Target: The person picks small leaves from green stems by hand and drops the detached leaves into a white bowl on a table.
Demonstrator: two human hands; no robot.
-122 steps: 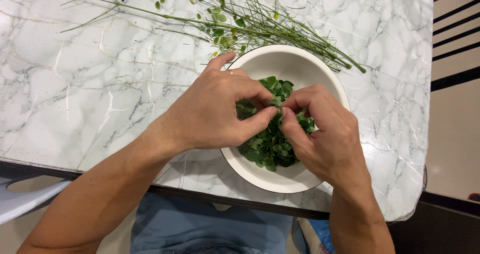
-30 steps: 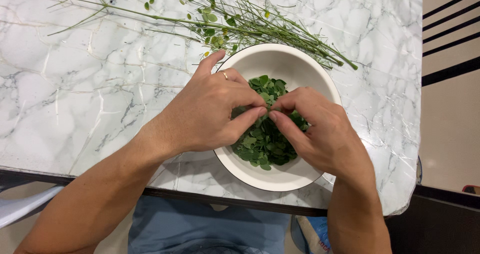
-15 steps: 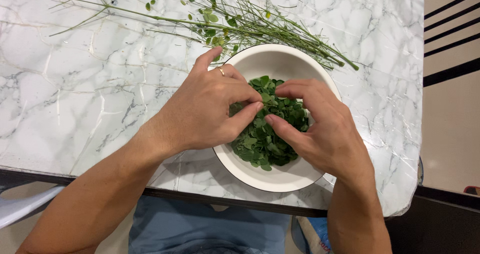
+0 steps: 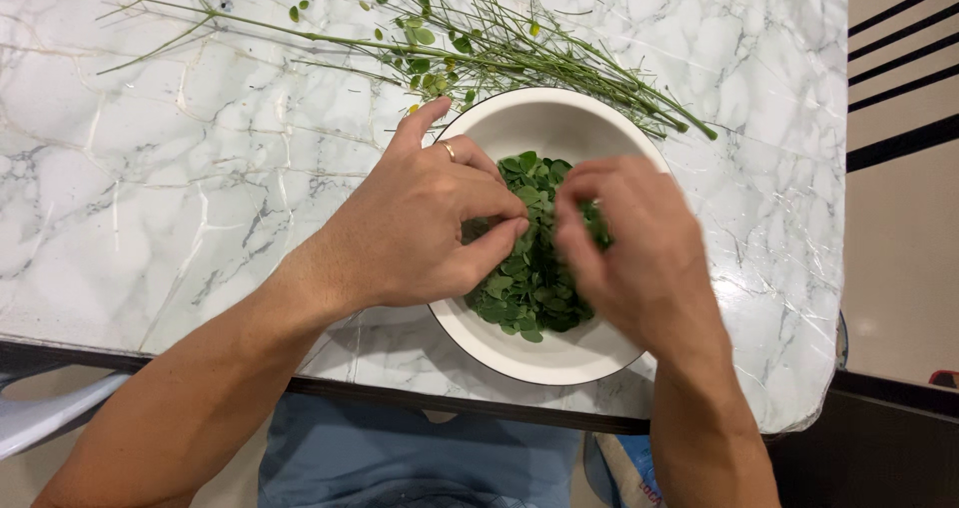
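A white bowl (image 4: pixel 544 118) with a dark rim sits on the marble table near its front edge. It holds a heap of small round green leaves (image 4: pixel 529 288). My left hand (image 4: pixel 415 228), with a ring on one finger, hovers over the bowl's left side, thumb and fingers pinched together on some of the leaves. My right hand (image 4: pixel 634 258) is over the bowl's right side, blurred, fingers curled down into the leaves; what it grips is hidden.
A pile of thin green stripped stems (image 4: pixel 499 53) with a few leaves lies behind the bowl. The marble table (image 4: pixel 150 198) stretches to the left. The table's front edge is just below the bowl; blue cloth shows beneath it.
The fingertips of both hands were pinched together above the leaves; they have parted. My right hand has turned and dipped into the leaf heap, now blurred. The bowl and the stems stayed put.
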